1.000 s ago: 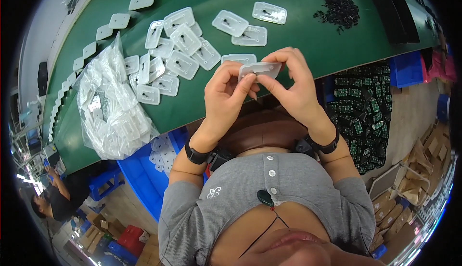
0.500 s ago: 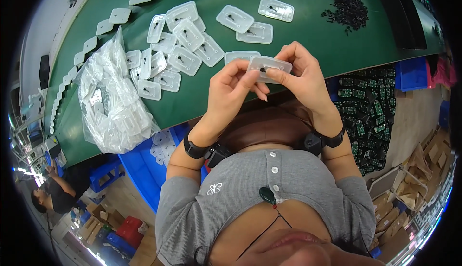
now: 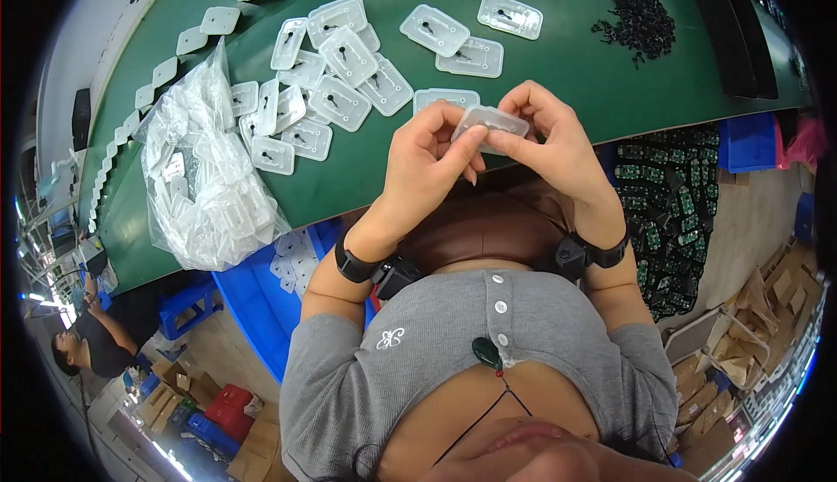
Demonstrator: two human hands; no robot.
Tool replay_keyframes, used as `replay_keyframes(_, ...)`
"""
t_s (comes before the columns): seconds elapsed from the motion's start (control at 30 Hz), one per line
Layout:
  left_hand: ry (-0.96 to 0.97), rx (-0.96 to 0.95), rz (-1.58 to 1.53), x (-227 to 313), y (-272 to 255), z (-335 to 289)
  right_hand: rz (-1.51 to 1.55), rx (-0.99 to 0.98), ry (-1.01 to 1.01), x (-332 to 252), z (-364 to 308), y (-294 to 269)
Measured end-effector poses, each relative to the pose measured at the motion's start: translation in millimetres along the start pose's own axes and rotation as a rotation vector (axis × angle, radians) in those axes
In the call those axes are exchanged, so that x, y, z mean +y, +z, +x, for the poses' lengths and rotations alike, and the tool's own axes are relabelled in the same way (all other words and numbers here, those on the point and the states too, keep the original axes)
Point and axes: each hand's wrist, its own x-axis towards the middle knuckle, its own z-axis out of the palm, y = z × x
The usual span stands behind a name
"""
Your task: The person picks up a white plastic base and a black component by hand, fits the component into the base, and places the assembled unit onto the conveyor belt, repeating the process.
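A translucent white plastic cover (image 3: 490, 118) is held in front of me over the near edge of the green table. My left hand (image 3: 433, 152) pinches its left end, thumb on the face. From the other side, my right hand (image 3: 545, 133) grips it, its thumb lying by the cover's lower middle. The small black part seen on this cover before is hidden now. Just beyond my left fingers lies another cover (image 3: 446, 98), partly covered by the hand. Several covers with small black parts on them, such as this one (image 3: 349, 57), lie in an overlapping heap to the left.
A clear bag of white covers (image 3: 214, 194) sits at the table's left edge. Small black parts (image 3: 635, 16) form a pile at the far right, beside a black bin (image 3: 731, 33). Green circuit boards (image 3: 667, 212) lie below right. A blue bin (image 3: 257, 295) stands below left.
The cover in my hands has tilted slightly, and my right thumb has shifted over the spot where the black part showed. The whole view has moved a little.
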Motion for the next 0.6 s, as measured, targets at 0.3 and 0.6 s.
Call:
replay_keyframes(0.3, 0.029, -0.069, 0.051, 7, -4, -5, -0.051, -0.022, -0.064, 2, -3, 3)
replay_keyframes(0.6, 0.154, 0.272, 0.273, 20, -51, 34, -0.155, 0.26, -0.26, 7, 13, 4)
